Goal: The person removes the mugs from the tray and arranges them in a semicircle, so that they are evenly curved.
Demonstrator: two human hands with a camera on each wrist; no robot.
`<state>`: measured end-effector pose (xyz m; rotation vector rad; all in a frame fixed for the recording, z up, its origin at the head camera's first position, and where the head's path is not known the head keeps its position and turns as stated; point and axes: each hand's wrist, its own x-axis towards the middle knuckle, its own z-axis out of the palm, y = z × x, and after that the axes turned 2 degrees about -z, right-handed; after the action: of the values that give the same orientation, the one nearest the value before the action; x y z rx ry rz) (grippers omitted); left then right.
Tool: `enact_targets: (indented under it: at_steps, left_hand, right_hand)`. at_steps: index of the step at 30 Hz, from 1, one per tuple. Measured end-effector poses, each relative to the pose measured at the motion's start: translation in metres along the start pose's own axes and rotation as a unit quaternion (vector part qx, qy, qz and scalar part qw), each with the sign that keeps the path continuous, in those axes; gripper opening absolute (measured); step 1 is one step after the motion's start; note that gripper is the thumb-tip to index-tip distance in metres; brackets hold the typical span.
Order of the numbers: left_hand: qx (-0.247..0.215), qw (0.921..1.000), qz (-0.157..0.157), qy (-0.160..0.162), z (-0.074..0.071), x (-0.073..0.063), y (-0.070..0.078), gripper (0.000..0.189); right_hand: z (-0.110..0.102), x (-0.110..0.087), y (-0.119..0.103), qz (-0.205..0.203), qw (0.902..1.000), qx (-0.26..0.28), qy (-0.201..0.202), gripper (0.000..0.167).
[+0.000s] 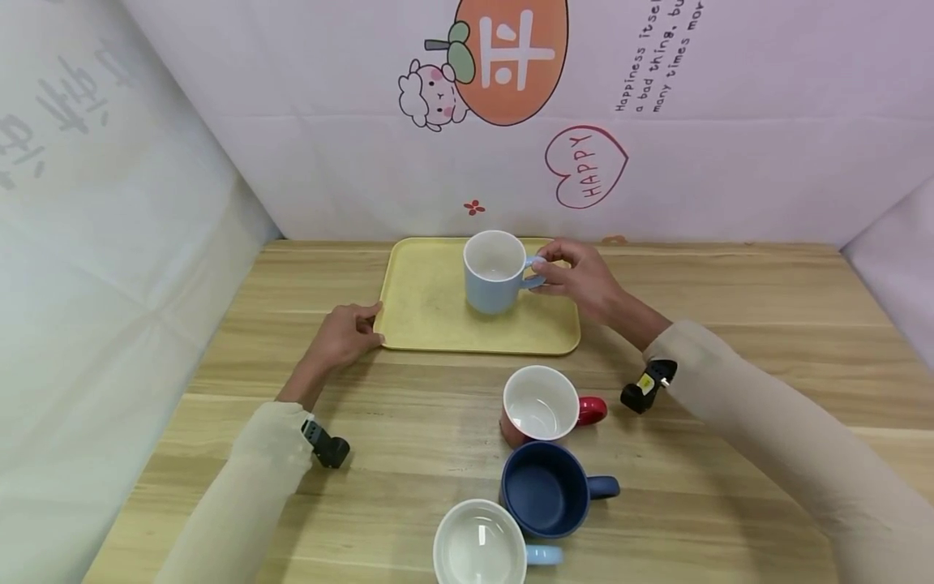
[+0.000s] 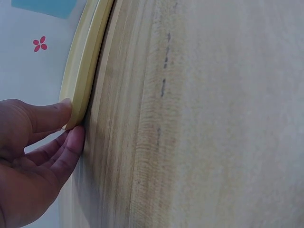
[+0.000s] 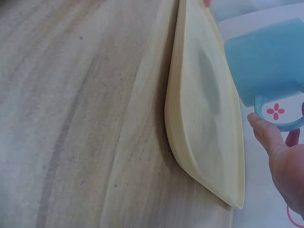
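My right hand (image 1: 584, 280) grips a light blue mug (image 1: 492, 290) by its handle. The mug is upright over the yellow tray (image 1: 423, 324), white inside, and in the right wrist view the blue mug (image 3: 266, 59) hangs above the tray (image 3: 202, 137), where a dark patch of shadow falls. At the tray's near left corner, my left hand (image 1: 343, 334) pinches the rim. Close up in the left wrist view, thumb and fingers of that hand (image 2: 35, 152) meet at the edge of the tray (image 2: 85, 80).
Nearer me on the wooden table (image 1: 394, 438) stand a red mug (image 1: 515, 430), a dark blue mug (image 1: 547, 491) and a white-lined mug (image 1: 477, 547) with a light blue handle, close together, handles to the right. A printed white cloth (image 1: 350, 162) hangs behind the tray.
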<state>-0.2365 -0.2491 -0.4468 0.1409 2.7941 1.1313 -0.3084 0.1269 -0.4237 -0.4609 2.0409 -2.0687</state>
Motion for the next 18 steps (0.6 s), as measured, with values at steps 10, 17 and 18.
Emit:
enact_targets:
  at_steps: [10, 17, 18]
  left_hand:
    - [0.009, 0.9999, -0.011, -0.005, 0.000, 0.000, 0.005, 0.058]
    - [0.006, 0.9999, -0.010, -0.003, -0.001, 0.000, 0.004, 0.058]
    - [0.004, 0.9999, -0.011, -0.003, -0.001, 0.001, 0.004, 0.058]
  right_hand:
    - [0.001, -0.018, -0.009, 0.001, 1.0000, -0.005, 0.000, 0.010]
    - [0.004, -0.030, -0.014, 0.009, 0.9999, 0.004, -0.014, 0.011]
    - [0.004, -0.032, -0.014, 0.008, 0.9998, 0.004, -0.017, 0.012]
